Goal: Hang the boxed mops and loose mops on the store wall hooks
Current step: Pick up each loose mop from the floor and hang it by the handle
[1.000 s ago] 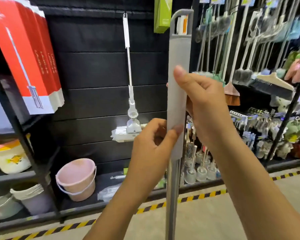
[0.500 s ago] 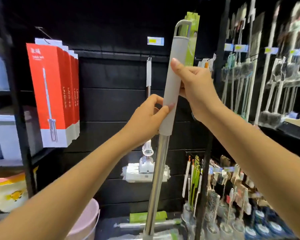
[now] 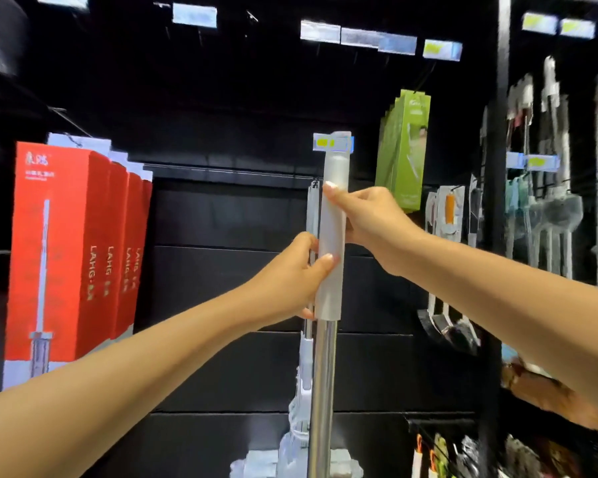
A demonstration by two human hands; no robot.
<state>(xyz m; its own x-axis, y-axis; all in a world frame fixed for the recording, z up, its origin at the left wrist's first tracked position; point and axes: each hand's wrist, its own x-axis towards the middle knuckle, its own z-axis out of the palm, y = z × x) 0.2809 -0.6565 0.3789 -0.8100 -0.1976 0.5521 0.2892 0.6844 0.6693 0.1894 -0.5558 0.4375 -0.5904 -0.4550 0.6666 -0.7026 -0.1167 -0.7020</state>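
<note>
A loose mop [image 3: 331, 236] with a pale grey handle grip and a steel pole stands upright in front of the black slat wall. My left hand [image 3: 292, 277] grips the lower part of the grey grip. My right hand [image 3: 363, 215] holds the grip higher up, thumb across its front. The handle's top reaches the hook's price tag [image 3: 332, 143]. Just behind it another loose mop [image 3: 306, 401] hangs on the wall, its white head low down. Red boxed mops [image 3: 73, 257] hang at the left.
Green boxed items [image 3: 403, 150] hang to the upper right of the handle. A black upright post [image 3: 491, 236] divides the wall from a bay of hanging brushes and mops [image 3: 549, 201] at the right. Small goods [image 3: 463, 450] fill the lower right.
Both hands have lifted the mop and brought it left in front of the hanging mop; its top now meets the hook's tag. The view has tilted up.
</note>
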